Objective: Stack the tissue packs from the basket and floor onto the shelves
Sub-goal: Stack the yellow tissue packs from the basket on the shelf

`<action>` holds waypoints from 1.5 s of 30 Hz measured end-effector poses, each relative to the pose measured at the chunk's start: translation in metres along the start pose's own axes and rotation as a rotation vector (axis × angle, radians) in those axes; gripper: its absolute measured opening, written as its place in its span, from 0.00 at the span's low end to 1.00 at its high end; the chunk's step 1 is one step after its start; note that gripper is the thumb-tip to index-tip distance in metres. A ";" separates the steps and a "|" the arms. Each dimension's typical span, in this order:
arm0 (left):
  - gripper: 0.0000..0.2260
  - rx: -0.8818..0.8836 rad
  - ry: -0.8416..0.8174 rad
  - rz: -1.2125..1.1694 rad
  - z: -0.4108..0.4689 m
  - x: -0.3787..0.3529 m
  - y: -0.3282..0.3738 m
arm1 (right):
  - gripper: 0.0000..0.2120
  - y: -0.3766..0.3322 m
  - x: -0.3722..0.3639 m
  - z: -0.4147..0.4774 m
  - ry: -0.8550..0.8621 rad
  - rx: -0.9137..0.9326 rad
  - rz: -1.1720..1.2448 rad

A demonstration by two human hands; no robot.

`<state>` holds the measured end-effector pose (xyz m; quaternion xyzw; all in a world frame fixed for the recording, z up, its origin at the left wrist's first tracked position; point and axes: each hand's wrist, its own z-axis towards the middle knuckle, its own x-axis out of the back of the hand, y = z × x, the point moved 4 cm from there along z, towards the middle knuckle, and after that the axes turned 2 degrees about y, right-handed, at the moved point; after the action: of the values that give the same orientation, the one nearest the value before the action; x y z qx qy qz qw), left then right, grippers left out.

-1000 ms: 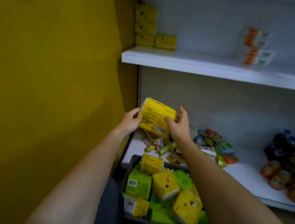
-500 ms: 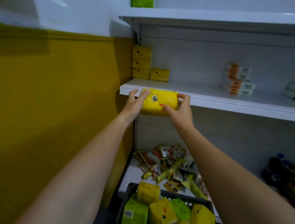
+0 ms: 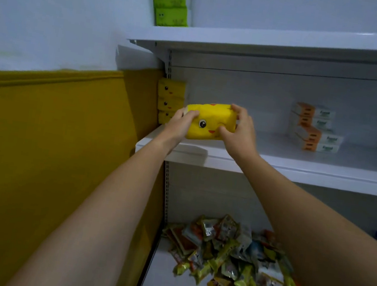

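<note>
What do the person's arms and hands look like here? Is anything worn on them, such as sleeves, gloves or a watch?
Both arms are bare: neither the left forearm nor the right forearm shows a sleeve up to the frame edge. The left hand and the right hand wear no gloves. No watch, bracelet or ring is visible.

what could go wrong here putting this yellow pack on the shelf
1. The yellow tissue pack, gripped at both ends by the left hand and the right hand, is near the front of the middle shelf. Let go there, it might tip off onto the snack packets below.
2. Slid back carelessly, it could knock over the stack of three yellow packs at the shelf's left end.
</note>
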<state>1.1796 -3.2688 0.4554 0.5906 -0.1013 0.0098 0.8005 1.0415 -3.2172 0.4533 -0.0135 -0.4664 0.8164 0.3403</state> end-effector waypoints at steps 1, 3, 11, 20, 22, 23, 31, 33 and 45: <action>0.20 0.012 -0.006 -0.013 0.012 -0.004 -0.005 | 0.27 0.009 -0.005 0.010 0.001 -0.002 0.003; 0.21 0.020 0.001 -0.041 0.032 -0.010 -0.015 | 0.26 0.028 -0.016 0.028 -0.002 -0.021 0.015; 0.22 0.017 0.053 -0.031 0.106 -0.016 -0.049 | 0.25 0.074 -0.053 0.079 -0.026 -0.056 0.047; 0.21 -0.014 0.156 -0.001 0.182 -0.029 -0.066 | 0.27 0.105 -0.081 0.143 -0.012 -0.082 0.039; 0.21 -0.034 0.167 0.009 0.196 -0.030 -0.070 | 0.28 0.113 -0.091 0.154 -0.024 -0.094 0.062; 0.21 -0.037 0.169 -0.001 0.202 -0.029 -0.073 | 0.28 0.116 -0.096 0.158 -0.028 -0.090 0.076; 0.17 -0.142 0.289 0.307 0.247 -0.027 -0.103 | 0.31 0.138 -0.129 0.188 -0.060 -0.066 0.030; 0.19 -0.154 0.343 0.431 0.255 -0.025 -0.108 | 0.33 0.142 -0.136 0.193 -0.076 -0.053 0.028; 0.11 -0.305 0.400 0.319 0.267 -0.032 -0.108 | 0.34 0.154 -0.143 0.212 -0.033 -0.043 -0.078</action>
<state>1.1229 -3.5509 0.4228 0.4264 -0.0333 0.2363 0.8725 0.9957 -3.5093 0.4118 0.0109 -0.4896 0.7925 0.3635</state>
